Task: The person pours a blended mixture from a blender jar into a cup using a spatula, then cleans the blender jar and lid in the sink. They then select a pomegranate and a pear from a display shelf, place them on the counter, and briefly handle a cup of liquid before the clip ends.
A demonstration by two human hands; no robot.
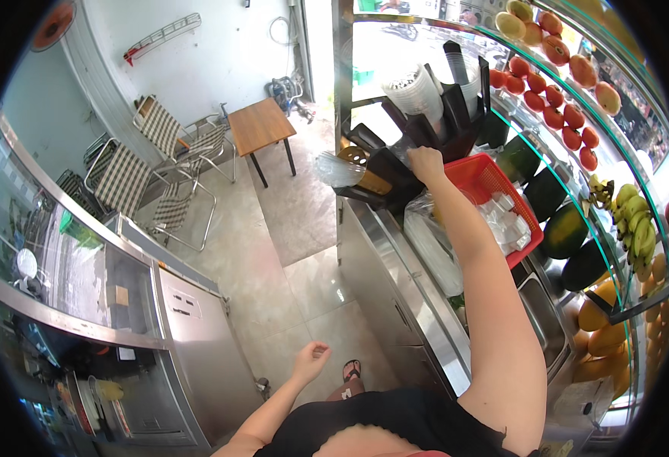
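Observation:
My right hand point(427, 164) reaches into a black plastic cup-and-lid rack point(388, 171) at the far end of the steel counter. Its fingertips are at a compartment with clear plastic point(404, 147) in it; whether they grip it I cannot tell. Beyond the hand stand stacked clear plastic cups point(417, 94). Clear domed lids point(340, 168) stick out of the rack's left side. Under my right forearm lie a red plastic basket point(485, 171) with small white packets point(505, 220) and a clear plastic bag point(431, 245). My left hand point(312, 361) hangs over the floor, loosely curled and holding nothing.
A curved glass display on the right holds tomatoes point(554, 114), watermelons point(565, 231) and bananas point(637, 228). Beside the counter's near part is a steel sink point(543, 320). Left stands a steel-and-glass cabinet point(197, 331). Folding chairs point(126, 177) and a wooden table point(263, 125) stand farther off.

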